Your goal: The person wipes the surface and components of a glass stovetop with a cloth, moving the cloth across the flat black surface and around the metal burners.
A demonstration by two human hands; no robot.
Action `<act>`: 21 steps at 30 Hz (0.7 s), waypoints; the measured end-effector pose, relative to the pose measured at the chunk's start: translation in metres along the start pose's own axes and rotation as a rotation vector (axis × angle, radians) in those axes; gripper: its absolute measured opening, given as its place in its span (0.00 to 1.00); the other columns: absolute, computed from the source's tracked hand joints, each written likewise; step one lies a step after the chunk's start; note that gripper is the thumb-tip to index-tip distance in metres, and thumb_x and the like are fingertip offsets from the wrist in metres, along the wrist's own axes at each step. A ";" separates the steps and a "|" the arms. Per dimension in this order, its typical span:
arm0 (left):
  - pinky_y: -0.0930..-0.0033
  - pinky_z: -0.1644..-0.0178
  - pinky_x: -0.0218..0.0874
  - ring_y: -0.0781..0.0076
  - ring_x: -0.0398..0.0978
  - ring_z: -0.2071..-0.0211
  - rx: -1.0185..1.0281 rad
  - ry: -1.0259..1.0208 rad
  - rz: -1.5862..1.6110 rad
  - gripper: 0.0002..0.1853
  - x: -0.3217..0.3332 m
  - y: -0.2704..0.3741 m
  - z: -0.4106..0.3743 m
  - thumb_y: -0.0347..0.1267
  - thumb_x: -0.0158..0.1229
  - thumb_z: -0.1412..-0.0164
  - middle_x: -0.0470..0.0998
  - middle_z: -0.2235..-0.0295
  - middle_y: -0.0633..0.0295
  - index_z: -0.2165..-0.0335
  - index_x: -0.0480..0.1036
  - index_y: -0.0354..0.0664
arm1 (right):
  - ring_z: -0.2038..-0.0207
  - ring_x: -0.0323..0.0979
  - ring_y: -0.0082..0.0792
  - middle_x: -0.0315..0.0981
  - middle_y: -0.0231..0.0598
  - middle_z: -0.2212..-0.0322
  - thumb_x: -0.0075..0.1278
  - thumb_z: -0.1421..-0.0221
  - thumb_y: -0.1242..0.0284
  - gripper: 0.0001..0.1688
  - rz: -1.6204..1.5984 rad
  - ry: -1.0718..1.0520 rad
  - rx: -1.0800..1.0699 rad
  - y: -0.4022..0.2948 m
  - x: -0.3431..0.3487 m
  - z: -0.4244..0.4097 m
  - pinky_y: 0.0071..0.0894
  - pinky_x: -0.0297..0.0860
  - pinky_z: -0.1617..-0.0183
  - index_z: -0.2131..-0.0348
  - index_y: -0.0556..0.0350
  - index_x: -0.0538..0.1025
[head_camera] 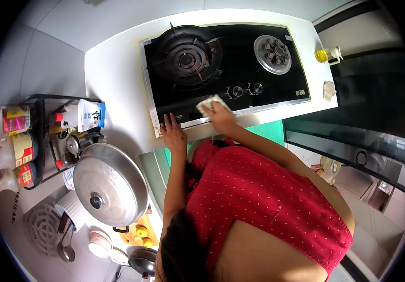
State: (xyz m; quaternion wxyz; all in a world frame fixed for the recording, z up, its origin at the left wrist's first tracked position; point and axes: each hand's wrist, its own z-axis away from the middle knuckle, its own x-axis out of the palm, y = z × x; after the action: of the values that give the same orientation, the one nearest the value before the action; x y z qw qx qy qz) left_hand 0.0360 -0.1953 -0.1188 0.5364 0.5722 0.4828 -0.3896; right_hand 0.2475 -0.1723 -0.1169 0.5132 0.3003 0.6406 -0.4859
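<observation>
On the black glass of a two-burner gas cooktop (237,53), my right hand (222,118) presses a pale folded cloth (211,103) near the front edge, left of the two control knobs (246,90). My left hand (173,135) rests with spread fingers on the cooktop's front left corner and holds nothing. Behind my hands stands the large left burner (187,60) with its black pan support. The smaller right burner (275,54) has a round metal plate and no pan support on it.
A large lidded metal pot (109,187) stands at the left, beside a black rack (40,141) of bottles and a salt bag (91,114). A cutting board (132,234) holds yellow fruits (141,231). An oil bottle (324,55) and a crumpled piece (329,91) sit on the counter's right edge.
</observation>
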 end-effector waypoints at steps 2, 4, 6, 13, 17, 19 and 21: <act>0.51 0.45 0.57 0.41 0.64 0.50 0.031 0.007 -0.031 0.26 -0.002 0.004 0.000 0.32 0.51 0.45 0.63 0.44 0.50 0.46 0.64 0.40 | 0.56 0.67 0.46 0.65 0.46 0.59 0.45 0.54 0.75 0.36 0.049 0.039 -0.105 -0.020 0.008 -0.013 0.38 0.68 0.54 0.43 0.40 0.65; 0.51 0.43 0.55 0.40 0.63 0.49 0.084 0.022 -0.052 0.27 -0.007 0.008 0.000 0.32 0.50 0.45 0.63 0.44 0.49 0.46 0.64 0.38 | 0.55 0.66 0.45 0.65 0.45 0.59 0.44 0.53 0.74 0.35 -0.001 0.062 -0.178 -0.035 0.010 -0.022 0.38 0.68 0.53 0.43 0.39 0.65; 0.49 0.41 0.52 0.41 0.62 0.47 0.160 -0.005 -0.162 0.27 -0.006 0.012 0.000 0.32 0.49 0.44 0.63 0.44 0.48 0.46 0.63 0.35 | 0.56 0.66 0.43 0.65 0.43 0.60 0.43 0.51 0.73 0.32 -0.011 0.100 -0.215 -0.042 0.012 -0.027 0.38 0.67 0.53 0.44 0.37 0.67; 0.49 0.37 0.45 0.48 0.58 0.42 0.313 -0.109 0.184 0.26 0.012 0.042 -0.004 0.29 0.45 0.47 0.62 0.44 0.45 0.48 0.65 0.32 | 0.56 0.66 0.41 0.65 0.40 0.61 0.43 0.50 0.70 0.28 -0.032 0.109 -0.262 -0.006 -0.002 -0.001 0.37 0.67 0.55 0.47 0.35 0.70; 0.51 0.36 0.43 0.49 0.58 0.41 0.405 -0.198 0.252 0.26 0.015 0.082 -0.004 0.29 0.45 0.47 0.59 0.43 0.42 0.48 0.64 0.33 | 0.57 0.66 0.40 0.64 0.38 0.64 0.44 0.50 0.71 0.29 0.016 -0.020 -0.112 0.039 -0.037 0.036 0.39 0.68 0.54 0.47 0.32 0.69; 0.52 0.36 0.42 0.50 0.57 0.40 0.442 -0.177 0.229 0.26 0.019 0.091 -0.001 0.28 0.45 0.47 0.59 0.43 0.44 0.48 0.64 0.34 | 0.57 0.67 0.41 0.65 0.38 0.64 0.46 0.53 0.74 0.32 0.053 -0.095 -0.011 0.073 -0.052 0.058 0.41 0.68 0.54 0.46 0.30 0.69; 0.52 0.36 0.42 0.51 0.56 0.40 0.448 -0.173 0.210 0.26 0.027 0.094 0.000 0.29 0.45 0.46 0.59 0.42 0.44 0.47 0.64 0.34 | 0.57 0.66 0.44 0.66 0.39 0.63 0.50 0.58 0.78 0.39 0.111 -0.012 0.028 0.110 -0.072 0.084 0.41 0.68 0.52 0.45 0.28 0.68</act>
State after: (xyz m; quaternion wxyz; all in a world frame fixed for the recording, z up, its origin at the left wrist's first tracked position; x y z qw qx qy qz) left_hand 0.1337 -0.1880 -0.1220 0.4731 0.6882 0.2747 -0.4765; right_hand 0.3969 -0.2040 -0.0832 0.5388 0.3399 0.6130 -0.4673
